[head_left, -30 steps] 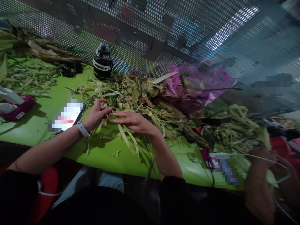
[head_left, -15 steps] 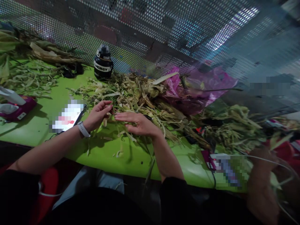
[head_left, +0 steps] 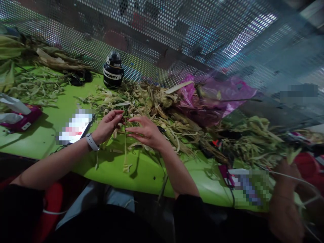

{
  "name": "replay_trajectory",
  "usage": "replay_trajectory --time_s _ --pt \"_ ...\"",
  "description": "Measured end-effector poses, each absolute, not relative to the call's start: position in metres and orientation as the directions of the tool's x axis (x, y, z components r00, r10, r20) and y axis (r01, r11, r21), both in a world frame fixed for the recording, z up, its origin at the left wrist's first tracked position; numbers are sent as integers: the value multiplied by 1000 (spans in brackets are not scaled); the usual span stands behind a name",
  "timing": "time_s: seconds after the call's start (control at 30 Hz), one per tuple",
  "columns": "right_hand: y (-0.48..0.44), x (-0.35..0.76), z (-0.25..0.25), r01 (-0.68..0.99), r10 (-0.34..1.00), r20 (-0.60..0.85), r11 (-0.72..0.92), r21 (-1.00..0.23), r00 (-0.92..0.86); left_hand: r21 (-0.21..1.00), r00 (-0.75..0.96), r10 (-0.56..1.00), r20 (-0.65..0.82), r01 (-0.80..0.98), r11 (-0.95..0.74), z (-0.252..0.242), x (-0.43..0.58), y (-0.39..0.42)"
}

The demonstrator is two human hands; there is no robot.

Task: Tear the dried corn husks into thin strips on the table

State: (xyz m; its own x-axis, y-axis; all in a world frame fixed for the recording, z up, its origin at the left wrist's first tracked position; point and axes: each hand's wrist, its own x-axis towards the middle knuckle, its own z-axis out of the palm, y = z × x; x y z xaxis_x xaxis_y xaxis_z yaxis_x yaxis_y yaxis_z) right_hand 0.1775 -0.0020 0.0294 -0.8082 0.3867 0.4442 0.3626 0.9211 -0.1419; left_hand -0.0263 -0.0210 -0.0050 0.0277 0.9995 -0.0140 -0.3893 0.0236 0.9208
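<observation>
Pinching a thin husk strip [head_left: 125, 148] at its top between left hand's [head_left: 106, 125] thumb and fingers; hanging above the green table [head_left: 101, 168], long axis 12 to 6 o'clock, ragged end at 6. Spreading right hand [head_left: 149, 133] half-open at 3 o'clock, touch impossible to tell. Facing husk heap [head_left: 149, 101] at 1, phone [head_left: 76, 125] at 10.

Perforated grey screen [head_left: 162, 44], bright streak of light [head_left: 250, 33], green tabletop [head_left: 106, 172], red seat [head_left: 53, 199]

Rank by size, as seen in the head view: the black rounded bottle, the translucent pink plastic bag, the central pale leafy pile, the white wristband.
1. Leafy pile
2. Pink bag
3. Black bottle
4. White wristband
</observation>
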Motion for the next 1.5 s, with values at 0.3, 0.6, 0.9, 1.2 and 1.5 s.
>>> replay_trajectory --time_s 0.3,0.6,0.9,1.2,1.5 --pt "-1 169 16 375 408 457 912 -165 -790 927 38 999 37 -376 -20 -9 -28 -22" --pt "-8 163 10 218 797 531 595 -774 -289 923 106 987 125 -376 -76 -11 -28 -26" --pt "-7 157 8 115 882 410 444 -889 -233 916 62 988 145 -386 -110 -6 -26 -27" --pt "-13 157 13 94 871 450 474 -875 -199 942 64 984 167 -304 -140 -4 -26 -26" --pt "-16 161 18 122 885 338 393 -912 -322 931 107 979 171 -343 -125 -11 -28 -23"
